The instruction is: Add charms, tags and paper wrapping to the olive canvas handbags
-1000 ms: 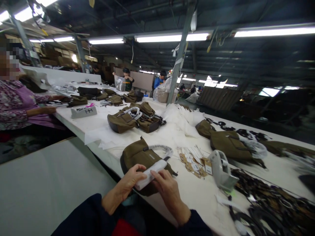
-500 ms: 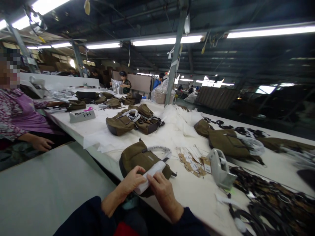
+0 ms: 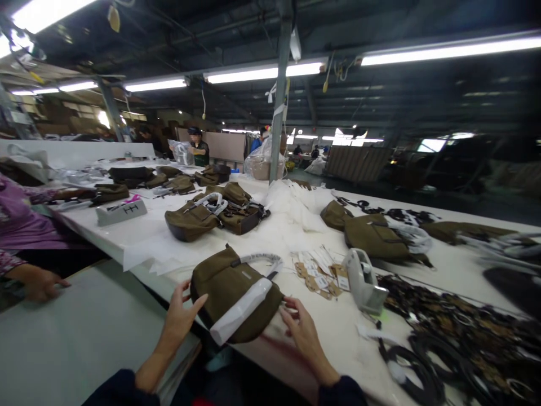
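An olive-green handbag (image 3: 236,273) lies on the white table right in front of me. Its looped handle (image 3: 264,260) is wrapped in clear plastic, and a white wrapped strip (image 3: 240,313) slants across its front. My left hand (image 3: 181,313) is at the bag's left edge, thumb over the front and fingers spread along the side. At the right lower corner, the curled fingers of my right hand (image 3: 301,326) touch the bag. Neither hand is on the white strip.
Several more olive bags (image 3: 192,220) lie across the table, beside white sheets (image 3: 291,206). To the right are cardboard tags (image 3: 319,279), a grey dispenser (image 3: 364,282) and a heap of dark straps (image 3: 460,321). A co-worker's hand (image 3: 40,283) is at far left.
Both hands have let go of the white strip and moved apart to the bag's two sides. The strip now lies in full view across the bag. My view has turned slightly right.
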A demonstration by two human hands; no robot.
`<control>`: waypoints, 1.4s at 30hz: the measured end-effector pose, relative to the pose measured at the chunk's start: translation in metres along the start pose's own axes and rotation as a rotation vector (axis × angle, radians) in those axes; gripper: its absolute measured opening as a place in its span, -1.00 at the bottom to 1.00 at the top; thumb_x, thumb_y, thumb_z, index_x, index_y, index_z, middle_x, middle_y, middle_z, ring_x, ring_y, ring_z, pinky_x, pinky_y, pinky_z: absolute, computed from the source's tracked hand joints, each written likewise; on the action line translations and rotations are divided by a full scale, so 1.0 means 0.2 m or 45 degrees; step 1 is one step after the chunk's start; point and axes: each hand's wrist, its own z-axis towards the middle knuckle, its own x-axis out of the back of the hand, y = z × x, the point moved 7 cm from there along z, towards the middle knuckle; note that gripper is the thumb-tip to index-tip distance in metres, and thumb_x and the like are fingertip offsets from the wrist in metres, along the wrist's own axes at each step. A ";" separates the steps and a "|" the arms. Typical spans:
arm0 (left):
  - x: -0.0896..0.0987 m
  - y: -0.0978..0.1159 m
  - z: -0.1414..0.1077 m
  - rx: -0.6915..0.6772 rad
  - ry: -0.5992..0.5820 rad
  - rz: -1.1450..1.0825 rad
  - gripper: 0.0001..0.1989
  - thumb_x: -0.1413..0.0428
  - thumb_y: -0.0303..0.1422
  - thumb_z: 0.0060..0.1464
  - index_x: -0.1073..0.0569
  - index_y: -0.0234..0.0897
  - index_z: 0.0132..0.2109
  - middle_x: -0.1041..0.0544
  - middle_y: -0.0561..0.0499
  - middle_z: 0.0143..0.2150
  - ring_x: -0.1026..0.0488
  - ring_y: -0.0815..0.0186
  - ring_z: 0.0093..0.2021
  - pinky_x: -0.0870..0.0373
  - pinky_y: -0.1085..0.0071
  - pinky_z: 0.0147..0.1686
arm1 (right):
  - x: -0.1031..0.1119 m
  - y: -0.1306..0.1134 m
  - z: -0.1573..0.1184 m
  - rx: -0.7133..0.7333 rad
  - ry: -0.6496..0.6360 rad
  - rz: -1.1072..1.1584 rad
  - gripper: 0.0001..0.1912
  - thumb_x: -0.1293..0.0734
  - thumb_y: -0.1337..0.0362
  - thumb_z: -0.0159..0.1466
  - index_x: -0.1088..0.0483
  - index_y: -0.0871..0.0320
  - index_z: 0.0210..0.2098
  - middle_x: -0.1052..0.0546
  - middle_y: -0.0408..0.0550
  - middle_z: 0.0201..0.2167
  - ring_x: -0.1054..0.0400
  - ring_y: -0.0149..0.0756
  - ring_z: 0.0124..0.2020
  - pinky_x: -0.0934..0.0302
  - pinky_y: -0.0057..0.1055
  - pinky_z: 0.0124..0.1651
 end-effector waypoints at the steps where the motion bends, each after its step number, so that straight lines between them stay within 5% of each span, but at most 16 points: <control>1: -0.03 -0.01 0.00 0.051 -0.039 -0.040 -0.24 -0.23 0.02 -0.15 -0.26 -0.24 0.16 -0.34 -0.19 0.11 -0.42 0.04 -0.06 -0.47 0.19 -0.23 | 0.01 0.02 0.01 -0.047 -0.027 0.058 -0.58 -0.30 0.05 0.22 -0.35 0.11 0.00 -0.46 0.06 -0.08 -0.42 -0.21 -0.31 -0.31 -0.41 -0.52; 4: -0.09 -0.04 -0.03 0.175 -0.099 -0.100 -0.19 -0.26 0.04 -0.23 -0.24 -0.24 0.13 -0.36 -0.16 0.02 -0.44 0.11 -0.20 -0.48 0.25 -0.41 | 0.08 0.04 0.06 -0.047 0.000 0.070 -0.60 -0.29 0.05 0.22 -0.38 0.12 -0.03 -0.49 0.01 -0.17 -0.42 -0.25 -0.34 -0.28 -0.45 -0.53; 11: -0.16 -0.09 -0.08 0.206 -0.066 -0.089 -0.17 -0.29 0.05 -0.30 -0.24 -0.25 0.08 -0.39 -0.12 -0.02 -0.44 0.23 -0.34 -0.46 0.30 -0.45 | 0.44 -0.01 0.38 0.233 0.328 -0.669 -0.77 -0.22 0.22 0.26 -0.47 0.17 -0.24 -0.52 -0.02 -0.33 -0.38 -0.22 -0.31 -0.24 -0.32 -0.21; 16: -0.17 -0.09 -0.09 0.266 -0.057 -0.104 -0.11 -0.30 0.04 -0.32 -0.20 -0.26 0.11 -0.37 -0.16 0.00 -0.43 0.25 -0.37 -0.41 0.35 -0.55 | 0.39 0.01 0.59 0.255 0.243 -0.861 -0.91 -0.30 0.38 0.19 -0.47 0.16 -0.33 -0.50 0.04 -0.25 -0.33 -0.16 -0.16 -0.14 -0.31 -0.08; 19: -0.16 -0.09 -0.07 0.260 -0.024 -0.075 -0.07 -0.30 0.07 -0.34 -0.19 -0.27 0.14 -0.36 -0.19 0.02 -0.45 0.18 -0.30 -0.44 0.30 -0.50 | 0.33 0.02 0.67 0.268 0.187 -0.886 -0.79 -0.34 0.46 0.13 -0.47 0.15 -0.24 -0.49 0.08 -0.14 -0.30 -0.13 -0.07 -0.12 -0.33 -0.06; 24: -0.10 -0.06 0.03 0.179 0.059 -0.033 -0.05 -0.27 0.10 -0.30 -0.20 -0.28 0.18 -0.28 -0.28 0.20 -0.34 -0.11 0.14 -0.38 0.00 0.04 | 0.34 0.02 0.73 0.255 0.179 -0.744 -0.91 -0.31 0.43 0.15 -0.43 0.18 -0.45 -0.50 0.06 -0.29 -0.33 -0.15 -0.14 -0.13 -0.33 -0.10; 27: -0.15 -0.02 0.10 0.137 -0.114 -0.083 -0.15 -0.24 0.08 -0.19 -0.22 -0.25 0.18 -0.30 -0.23 0.22 -0.28 -0.06 0.22 -0.26 0.01 0.18 | 0.44 -0.01 0.74 0.219 0.231 -0.548 -0.86 -0.29 0.26 0.19 -0.40 0.16 -0.46 -0.50 -0.02 -0.42 -0.37 -0.21 -0.30 -0.17 -0.36 -0.24; 33: -0.26 0.02 0.09 0.071 -0.230 0.017 -0.30 -0.25 0.11 -0.23 -0.36 -0.31 -0.07 -0.50 -0.16 -0.10 -0.48 0.03 -0.13 -0.45 0.09 -0.09 | 0.71 -0.20 0.72 0.187 0.304 -0.083 -0.64 -0.19 -0.04 0.25 -0.30 0.13 -0.22 -0.57 -0.03 -0.34 -0.39 -0.35 -0.49 -0.16 -0.48 -0.52; 37: -0.32 0.05 -0.10 0.065 -0.309 0.032 -0.35 -0.25 0.12 -0.23 -0.38 -0.27 -0.13 -0.53 -0.08 -0.23 -0.48 0.12 -0.31 -0.48 0.19 -0.30 | 0.85 -0.36 0.70 0.250 0.295 0.097 -0.59 -0.30 -0.12 0.17 -0.31 0.11 -0.25 -0.56 -0.07 -0.35 -0.40 -0.37 -0.45 -0.16 -0.52 -0.53; 42: -0.37 0.09 -0.32 0.093 -0.361 0.053 -0.35 -0.21 0.15 -0.20 -0.37 -0.26 -0.12 -0.54 -0.08 -0.24 -0.48 0.12 -0.33 -0.47 0.22 -0.35 | 0.91 -0.47 0.71 0.291 0.227 0.129 -0.60 -0.44 -0.05 0.05 -0.38 0.16 -0.37 -0.52 -0.10 -0.50 -0.32 -0.37 -0.51 -0.11 -0.52 -0.56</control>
